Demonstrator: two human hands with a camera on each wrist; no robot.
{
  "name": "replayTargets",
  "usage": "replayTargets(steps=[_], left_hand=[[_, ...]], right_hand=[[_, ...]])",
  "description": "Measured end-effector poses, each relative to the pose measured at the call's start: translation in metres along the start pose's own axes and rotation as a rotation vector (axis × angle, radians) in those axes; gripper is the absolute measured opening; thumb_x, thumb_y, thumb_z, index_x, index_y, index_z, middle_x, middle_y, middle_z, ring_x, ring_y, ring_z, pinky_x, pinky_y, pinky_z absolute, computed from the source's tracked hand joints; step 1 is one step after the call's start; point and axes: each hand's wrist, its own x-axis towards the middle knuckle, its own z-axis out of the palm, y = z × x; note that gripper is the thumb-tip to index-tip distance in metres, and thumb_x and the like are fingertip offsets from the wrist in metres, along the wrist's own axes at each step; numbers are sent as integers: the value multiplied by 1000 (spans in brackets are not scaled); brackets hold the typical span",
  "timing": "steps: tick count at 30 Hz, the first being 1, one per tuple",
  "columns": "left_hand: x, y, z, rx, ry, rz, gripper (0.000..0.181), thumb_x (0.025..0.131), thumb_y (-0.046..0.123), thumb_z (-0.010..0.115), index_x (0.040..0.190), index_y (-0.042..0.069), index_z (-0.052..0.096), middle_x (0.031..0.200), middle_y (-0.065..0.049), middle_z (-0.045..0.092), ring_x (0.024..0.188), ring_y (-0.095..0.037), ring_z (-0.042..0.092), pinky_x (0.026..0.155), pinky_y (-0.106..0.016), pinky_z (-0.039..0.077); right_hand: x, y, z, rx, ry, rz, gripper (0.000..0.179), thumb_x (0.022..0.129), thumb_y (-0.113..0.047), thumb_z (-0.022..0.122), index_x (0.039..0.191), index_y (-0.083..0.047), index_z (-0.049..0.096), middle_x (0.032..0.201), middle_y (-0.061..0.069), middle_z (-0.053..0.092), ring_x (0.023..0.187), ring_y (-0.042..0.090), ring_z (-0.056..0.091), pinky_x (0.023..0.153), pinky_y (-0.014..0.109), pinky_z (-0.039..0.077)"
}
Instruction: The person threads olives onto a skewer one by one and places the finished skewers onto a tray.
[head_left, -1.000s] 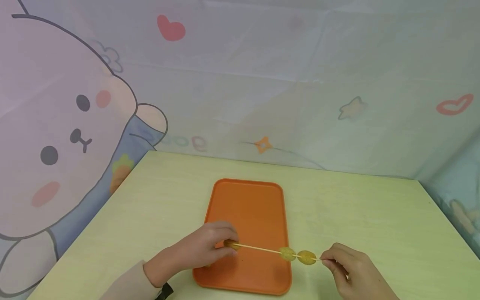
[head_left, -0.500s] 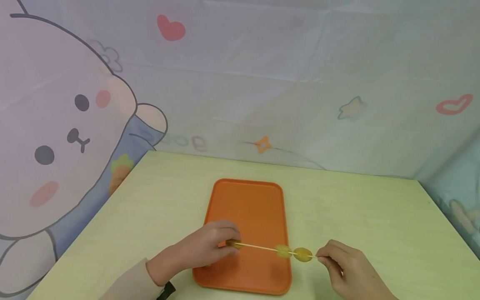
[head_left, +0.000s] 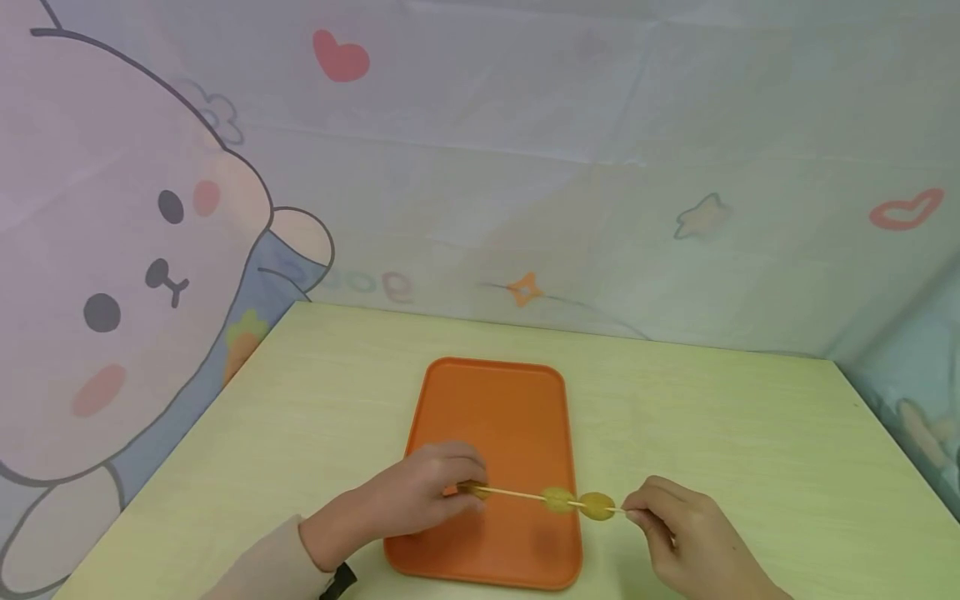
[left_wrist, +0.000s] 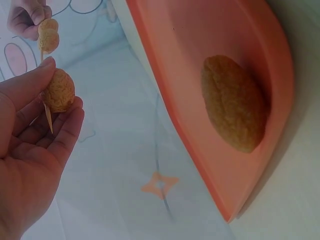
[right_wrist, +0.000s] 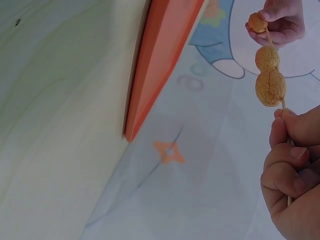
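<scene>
My left hand (head_left: 423, 492) pinches a golden-brown, wrinkled fried ball (left_wrist: 61, 90) between thumb and fingers over the tray. A thin wooden skewer (head_left: 513, 494) passes by way of this ball, its pointed tip (left_wrist: 49, 120) sticking out past it on the palm side. Two more fried balls (head_left: 557, 500) (right_wrist: 270, 86) sit close together on the skewer near its other end. My right hand (head_left: 693, 533) grips that end, the shaft running down inside the curled fingers in the right wrist view. Another oval fried ball (left_wrist: 235, 102) lies on the orange tray (head_left: 495, 408), hidden behind my left hand in the head view.
The tray stands on a pale yellow-green table (head_left: 697, 408), near its front edge. Behind the table hangs a printed cloth (head_left: 487, 158) with a cartoon bear. A dark strap (head_left: 339, 581) shows under the left sleeve (head_left: 266, 558).
The right hand has moved left with the skewer and its two balls, and the left hand slightly right. The bare stretch of skewer between the left hand's ball and the other two is shorter.
</scene>
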Motion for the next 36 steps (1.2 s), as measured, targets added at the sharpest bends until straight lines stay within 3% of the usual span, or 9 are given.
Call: replayTargets(steps=[8,36], left_hand=[[3,0,3,-10,-15,0,11,85,7,72,95,5,69,96,-2,64,82,-5,57,73,-13,49],[11,5,7,79,-4,57,12,85,10,73,94,3,69,96,-2,64,83,-7,58,74,-10,47]], right_hand=[[3,-4,2,8,-25,38,32,101,-32,42,85,-15,64,75,-12,53,62,-6,40,55,5,36],[7,-4,14,23,-7,-2,32,101,-29,42,84,-12,63,75,-8,56,60,-6,37,52,4,34]])
